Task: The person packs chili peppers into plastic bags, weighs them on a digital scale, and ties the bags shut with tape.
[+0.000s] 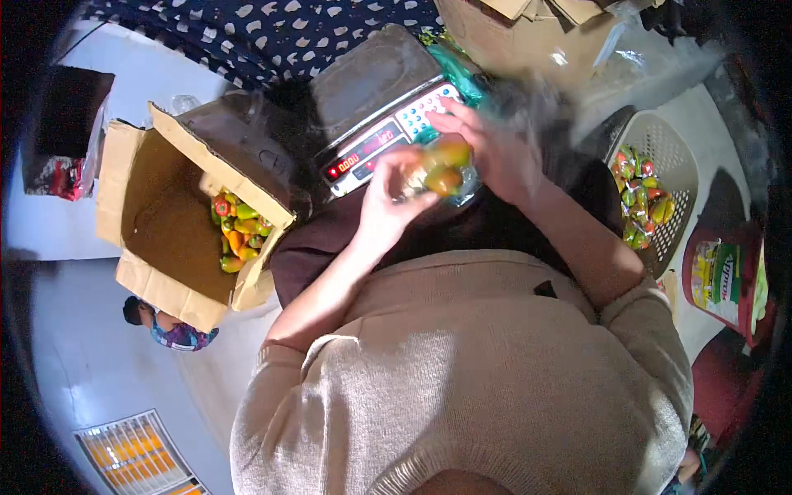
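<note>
My left hand [388, 194] is closed around a clear plastic bag of green and orange peppers [448, 167], held in front of my lap. To the right of the bag is my right hand [499, 161], its fingers stretched out over the keypad edge of a digital scale [371, 82]; some motion blur softens it. Whether its fingertips touch the keys, I cannot tell. A smear of clear plastic [528, 107] shows beside the right hand. The scale has a grey metal plate with nothing on it, and its red display is lit.
On the left, a cardboard box [165, 223] lies open with loose peppers [239, 231] inside. A perforated white basket [681, 157] at the right holds bagged peppers [639, 198]. Beyond the scale stand a green plastic bag [456, 73] and another cardboard box [528, 49]. A person [173, 330] is at the far left.
</note>
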A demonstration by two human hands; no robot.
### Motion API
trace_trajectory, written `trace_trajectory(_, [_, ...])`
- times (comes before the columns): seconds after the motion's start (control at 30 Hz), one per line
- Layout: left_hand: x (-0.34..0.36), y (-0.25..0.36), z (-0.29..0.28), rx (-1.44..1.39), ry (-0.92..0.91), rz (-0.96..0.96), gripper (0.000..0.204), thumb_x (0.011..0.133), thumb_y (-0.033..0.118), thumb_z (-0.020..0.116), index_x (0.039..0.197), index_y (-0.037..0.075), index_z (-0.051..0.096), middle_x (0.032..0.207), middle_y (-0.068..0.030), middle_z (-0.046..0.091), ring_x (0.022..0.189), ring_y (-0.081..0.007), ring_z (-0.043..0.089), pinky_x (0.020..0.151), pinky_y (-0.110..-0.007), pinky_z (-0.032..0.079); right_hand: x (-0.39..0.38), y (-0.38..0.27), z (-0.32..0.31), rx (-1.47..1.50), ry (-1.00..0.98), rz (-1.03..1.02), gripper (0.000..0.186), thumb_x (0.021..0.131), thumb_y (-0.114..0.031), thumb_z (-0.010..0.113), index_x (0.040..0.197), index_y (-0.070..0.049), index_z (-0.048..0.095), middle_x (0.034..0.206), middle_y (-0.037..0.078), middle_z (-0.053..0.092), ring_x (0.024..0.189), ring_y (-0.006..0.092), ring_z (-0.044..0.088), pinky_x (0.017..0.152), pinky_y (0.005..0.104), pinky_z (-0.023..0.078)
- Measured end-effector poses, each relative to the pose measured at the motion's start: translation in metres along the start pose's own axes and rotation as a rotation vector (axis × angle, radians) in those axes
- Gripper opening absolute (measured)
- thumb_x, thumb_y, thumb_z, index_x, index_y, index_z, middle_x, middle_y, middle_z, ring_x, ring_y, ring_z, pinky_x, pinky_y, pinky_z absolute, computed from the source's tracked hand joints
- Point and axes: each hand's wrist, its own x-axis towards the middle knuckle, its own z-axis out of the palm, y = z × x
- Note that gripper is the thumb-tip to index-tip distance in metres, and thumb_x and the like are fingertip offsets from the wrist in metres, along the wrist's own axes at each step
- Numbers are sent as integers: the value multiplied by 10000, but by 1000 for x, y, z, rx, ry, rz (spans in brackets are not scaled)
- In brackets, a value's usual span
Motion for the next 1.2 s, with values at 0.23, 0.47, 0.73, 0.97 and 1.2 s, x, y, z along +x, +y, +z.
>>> trace_trajectory(0.23, [11, 16, -16, 304, -196, 88, 872, 639, 197, 784, 1340, 33, 293, 1289, -173, 417, 1215, -294, 407, 1011, -398, 327, 2, -29, 3, 175, -208, 370, 266, 874, -168, 508, 1089, -27, 579, 1042, 108, 594, 892, 175, 583, 786, 314, 474])
trace_trajectory(0.47, [20, 40, -31, -1329, 25, -349, 307, 859, 144, 512, 1140, 19, 506, 647, 20, 409, 518, -79, 358, 528, -236, 328, -7, -44, 26, 107, -607, 461, 426, 886, -177, 516, 1256, 6, 411, 774, 48, 572, 741, 97, 544, 686, 249, 441])
trace_trajectory(0.73, [22, 61, -103, -998, 177, -166, 215, 856, 174, 530, 1026, 42, 535, 690, 10, 409, 586, -109, 377, 549, -262, 305, -19, -43, 38, 237, -477, 422, 449, 897, -118, 464, 1312, -9, 332, 709, 44, 527, 673, 105, 522, 668, 248, 427])
trace_trajectory(0.97, [26, 109, -44, 733, -33, 113, 221, 817, 143, 586, 997, 22, 542, 912, -124, 576, 847, -249, 578, 779, -328, 450, -19, -26, 37, 239, -384, 508, 502, 854, -140, 525, 1293, -1, 325, 703, 55, 561, 645, 131, 543, 613, 263, 434])
trace_trajectory(1.2, [7, 67, -19, 1223, -611, 29, 253, 839, 340, 578, 904, 98, 545, 648, -70, 597, 626, -301, 616, 550, -383, 480, -19, -25, 36, 247, -370, 523, 534, 848, -64, 540, 1320, -37, 291, 826, 97, 622, 757, 121, 585, 697, 257, 461])
